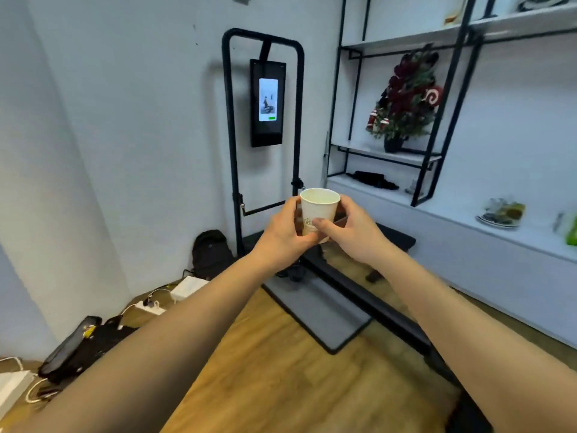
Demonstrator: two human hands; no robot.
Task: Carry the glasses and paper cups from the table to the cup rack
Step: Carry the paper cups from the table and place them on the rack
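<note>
- The floor (274,379) is light wood planks, seen between and below the person's two outstretched forearms.
- A grey mat (321,314) lies on the floor ahead, with a black bar (368,304) running along its right edge.
- A black tube frame (231,145) stands on the mat near the white wall (125,120) and carries a dark screen (268,103), lit in its middle.
- On the right a black-framed shelf unit (437,126) holds a small decorated tree (406,98) on a middle shelf; below it a long white counter (487,232) bears a plate (501,214) with food.
- At the left wall foot lie a backpack (210,254), a white box (187,287), a power strip (150,307) with cables, and a dark bag (78,348).
- The paper cup (319,210) is upright in the air, in front of the frame's lower crossbar, open mouth up, empty inside as far as can be seen.
- The left hand (282,232) wraps the cup's left side and bottom, fingers curled closed around it.
- The right hand (349,229) grips the cup's right side, thumb (323,225) pressed on the front wall, the other fingers behind it.
- Bare planks are open in the middle foreground; clutter hems the left edge, and the bar and counter bound the right.
</note>
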